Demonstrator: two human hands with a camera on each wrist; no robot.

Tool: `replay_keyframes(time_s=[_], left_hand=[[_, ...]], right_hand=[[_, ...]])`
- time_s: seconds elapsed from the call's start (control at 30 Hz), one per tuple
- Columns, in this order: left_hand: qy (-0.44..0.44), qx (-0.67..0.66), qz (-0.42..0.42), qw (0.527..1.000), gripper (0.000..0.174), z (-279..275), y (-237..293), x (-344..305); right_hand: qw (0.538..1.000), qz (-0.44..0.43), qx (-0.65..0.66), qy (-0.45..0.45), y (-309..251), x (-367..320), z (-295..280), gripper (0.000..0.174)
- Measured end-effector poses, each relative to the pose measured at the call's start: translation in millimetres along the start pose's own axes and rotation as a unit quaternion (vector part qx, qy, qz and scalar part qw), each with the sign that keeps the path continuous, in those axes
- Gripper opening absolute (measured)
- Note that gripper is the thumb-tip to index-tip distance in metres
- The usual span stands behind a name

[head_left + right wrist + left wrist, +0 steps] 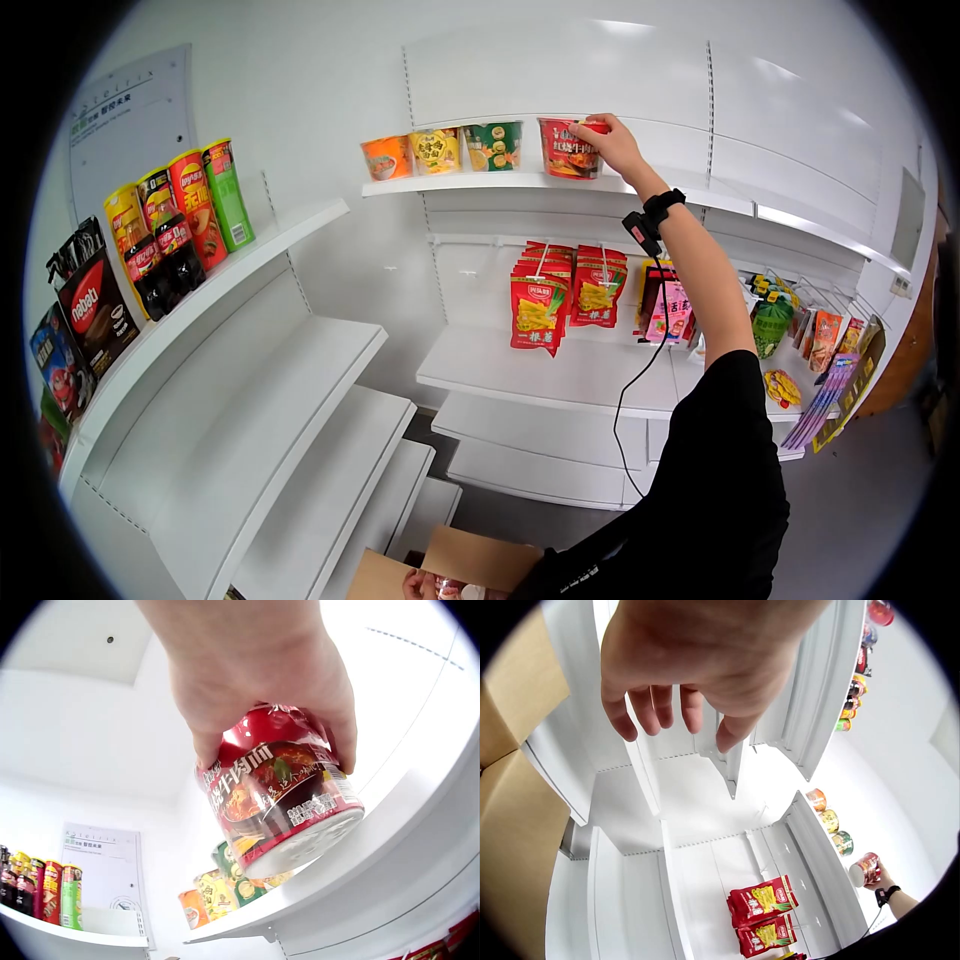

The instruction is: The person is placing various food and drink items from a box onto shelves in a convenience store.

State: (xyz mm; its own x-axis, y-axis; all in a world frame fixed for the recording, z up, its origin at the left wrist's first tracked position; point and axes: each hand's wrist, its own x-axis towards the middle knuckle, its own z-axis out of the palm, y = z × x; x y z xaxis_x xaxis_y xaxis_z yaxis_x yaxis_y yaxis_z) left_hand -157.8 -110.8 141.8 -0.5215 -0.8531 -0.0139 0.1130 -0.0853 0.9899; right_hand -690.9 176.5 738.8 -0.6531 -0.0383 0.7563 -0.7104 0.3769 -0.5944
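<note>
My right hand point(612, 145) grips a red noodle cup point(568, 155) around its upper part at the top shelf. From the right wrist view, the cup point(281, 787) is tilted with its white underside showing, thumb and fingers on opposite sides; whether it touches the shelf I cannot tell. To its left stand a green cup point(492, 146), a yellow cup point(436, 151) and an orange cup point(387, 158). Low in the head view, my left hand point(418, 584) is beside a cardboard box point(480, 558). Its fingers hang loosely with nothing between them in the left wrist view point(697, 667).
Red snack bags point(538, 305) hang below the top shelf, with more packets point(772, 325) to the right. The left shelf point(215, 285) bears tall chip cans point(197, 205), dark bottles point(180, 255) and dark bags point(97, 310). A black cable point(622, 400) hangs from the right wrist.
</note>
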Motion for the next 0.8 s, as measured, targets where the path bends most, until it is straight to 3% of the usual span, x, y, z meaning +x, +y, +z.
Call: replay_keyframes(time_s=[0.27, 0.47, 0.8], left_hand=[[0.014, 0.043, 0.054, 0.998, 0.025, 3.7, 4.0, -3.0], [0.017, -0.019, -0.008, 1.000, 0.025, 11.0, -1.0, 2.9], [-0.002, -0.021, -0.042, 0.999, 0.022, 25.6, 7.3, 9.1]], right_hand=[[0.998, 0.008, -0.061, 0.013, 26.1, 31.9, 21.6, 0.075], [0.997, 0.017, -0.071, 0.009, 40.2, 49.0, 31.9, 0.078], [0.997, 0.012, -0.073, 0.020, 60.1, 66.3, 44.3, 0.084]])
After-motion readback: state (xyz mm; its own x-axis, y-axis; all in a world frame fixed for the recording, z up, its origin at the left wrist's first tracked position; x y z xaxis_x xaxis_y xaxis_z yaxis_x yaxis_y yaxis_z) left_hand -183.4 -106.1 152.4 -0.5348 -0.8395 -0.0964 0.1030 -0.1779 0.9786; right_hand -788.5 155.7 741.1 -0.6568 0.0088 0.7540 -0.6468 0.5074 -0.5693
